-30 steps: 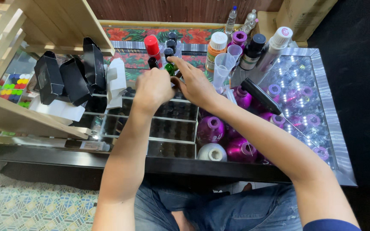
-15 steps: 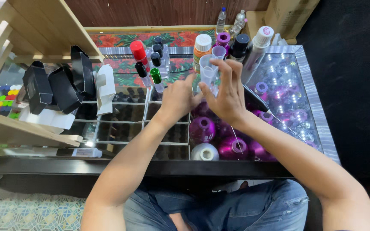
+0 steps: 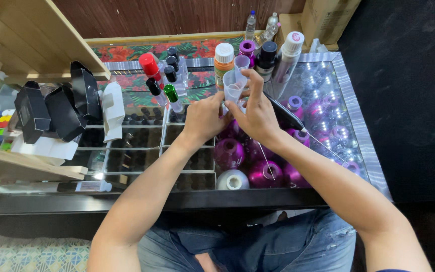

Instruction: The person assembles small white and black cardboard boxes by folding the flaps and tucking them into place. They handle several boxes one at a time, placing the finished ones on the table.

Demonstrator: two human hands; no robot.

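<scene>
Now both hands, left [image 3: 203,117] & right [image 3: 256,113], fingers pinching small clear cup [image 3: 233,90] above glass counter [image 3: 323,85].

We see clear plastic cups [image 3: 233,86], an orange bottle with white cap [image 3: 223,61], a red-capped bottle [image 3: 150,66], a green-capped bottle [image 3: 171,95], glossy purple round bottles [image 3: 229,152], black folded boxes [image 3: 61,108], and a red-green floral-patterned mat [image 3: 127,51].

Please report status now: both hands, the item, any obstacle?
Left hand and right hand together grip small clear cup. Tall bottles crowd just behind.
</scene>
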